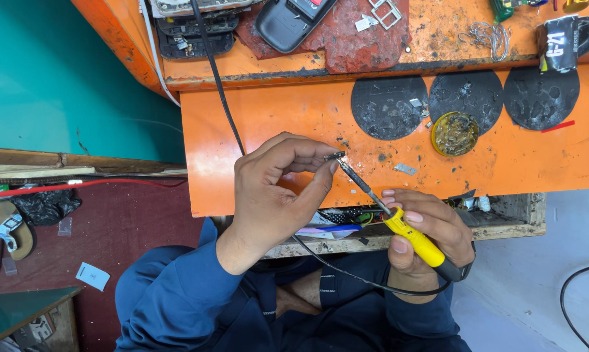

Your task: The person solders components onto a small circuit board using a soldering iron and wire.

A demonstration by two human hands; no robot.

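Soldering iron (408,233) was what we held in our right hand (425,238), fingers closed around its yellow handle just off the near edge of the orange bench (503,163). The back end of the handle was hidden behind our fingers and wrist, and its black cord (346,270) dropped out of sight behind the right hand after looping over our lap. What we pinched in our left hand (275,195) was too small to make out; we saw only a tiny dark metal part (335,156) between thumb and forefinger, and the iron's tip met it there, so the tip itself was hard to separate from the part.

The iron's long axis ran on a slant, handle low toward the bench's near right, metal shaft rising up and left toward the middle of the bench's lower shelf. The tip pointed away from us and leftward.

Our left hand was curled, knuckles up, wrist bent, forearm coming from the lower left in a blue sleeve (170,293). Our right hand lay palm inward, thumb along the handle. Farther along the shelf sat three dark round pads (389,107) and a small yellow tin (455,133), well apart from both hands.
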